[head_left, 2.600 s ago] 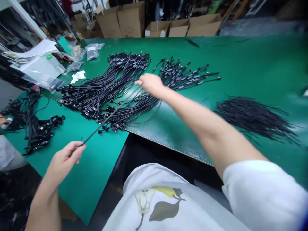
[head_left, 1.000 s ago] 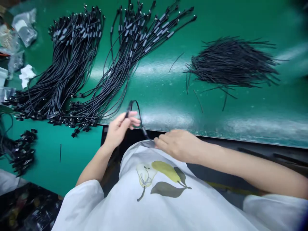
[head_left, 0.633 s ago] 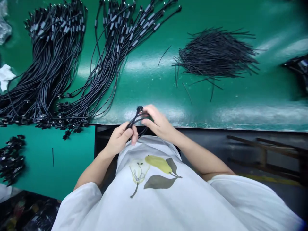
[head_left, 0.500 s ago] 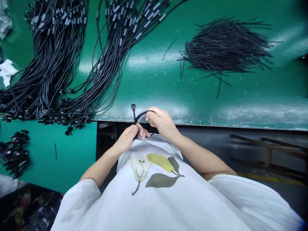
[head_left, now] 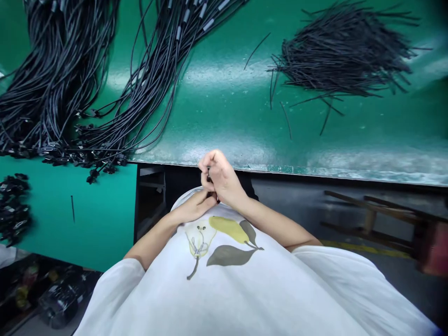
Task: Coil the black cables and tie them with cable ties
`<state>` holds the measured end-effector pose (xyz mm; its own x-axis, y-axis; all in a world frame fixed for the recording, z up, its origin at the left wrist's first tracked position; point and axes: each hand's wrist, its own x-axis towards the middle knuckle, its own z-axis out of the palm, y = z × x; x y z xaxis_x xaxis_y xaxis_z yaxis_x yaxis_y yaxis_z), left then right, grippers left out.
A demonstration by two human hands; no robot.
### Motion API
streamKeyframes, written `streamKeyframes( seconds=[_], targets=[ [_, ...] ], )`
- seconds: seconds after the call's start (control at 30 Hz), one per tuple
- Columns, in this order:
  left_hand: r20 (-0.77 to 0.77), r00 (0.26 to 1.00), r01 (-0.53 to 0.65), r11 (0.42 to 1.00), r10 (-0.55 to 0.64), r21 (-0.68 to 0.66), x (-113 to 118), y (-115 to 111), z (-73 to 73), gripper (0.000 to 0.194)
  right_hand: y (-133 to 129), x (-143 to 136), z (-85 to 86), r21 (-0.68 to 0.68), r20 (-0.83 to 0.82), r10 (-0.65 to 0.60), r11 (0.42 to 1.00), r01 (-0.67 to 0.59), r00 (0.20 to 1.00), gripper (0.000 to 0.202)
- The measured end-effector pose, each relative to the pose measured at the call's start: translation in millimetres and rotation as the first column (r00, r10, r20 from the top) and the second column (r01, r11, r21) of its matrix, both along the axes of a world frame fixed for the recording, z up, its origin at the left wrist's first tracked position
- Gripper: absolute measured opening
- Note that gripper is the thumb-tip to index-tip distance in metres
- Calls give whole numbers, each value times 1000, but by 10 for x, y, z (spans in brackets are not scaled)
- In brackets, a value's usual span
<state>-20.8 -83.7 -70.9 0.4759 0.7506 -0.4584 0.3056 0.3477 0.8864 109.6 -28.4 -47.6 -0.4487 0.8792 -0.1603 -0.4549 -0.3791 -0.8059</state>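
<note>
At nine o'clock, a small clump of black connectors (head_left: 12, 207) on the lighter green table (head_left: 105, 219), with one loose black tie (head_left: 72, 208) lying apart just to its right; at ten to eleven o'clock, two thick bundles of black cables (head_left: 70, 74) fanned across the dark green bench (head_left: 227, 107), their plug ends crowded along the near edge; at centre, just below the bench edge and above a white shirt (head_left: 224, 289) with a pear print, left hand (head_left: 194, 210) lying low against the shirt, fingers curled under the other hand, grip hidden, so cannot tell how tight; touching it from above, right hand (head_left: 219, 175) closed into a narrow pinch, fingertips bunched at its top; between the two hands only a sliver of black cable (head_left: 209, 178) visible, mostly covered by the fingers; at one o'clock, a loose heap of black ties (head_left: 346, 46) well apart from the hands, a few strays scattered beside it; at four o'clock, wooden frame pieces (head_left: 371, 219) on the grey floor.
</note>
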Motion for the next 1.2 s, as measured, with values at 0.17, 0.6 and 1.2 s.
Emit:
streamKeyframes(
  seconds=[0.17,0.6,1.2],
  targets=[
    [235,938,-215,958,257,-189,97,-35,29,54,132,47,53,-102,-50,43,994,-48,998,40],
    [315,742,-352,743,592,-569,237,89,240,38,370,410,-31,459,392,-101,883,-100,914,38],
    [-518,809,538,706,-279,461,-10,317,370,31,221,1116,122,358,776,354,435,-826,522,25]
  ],
)
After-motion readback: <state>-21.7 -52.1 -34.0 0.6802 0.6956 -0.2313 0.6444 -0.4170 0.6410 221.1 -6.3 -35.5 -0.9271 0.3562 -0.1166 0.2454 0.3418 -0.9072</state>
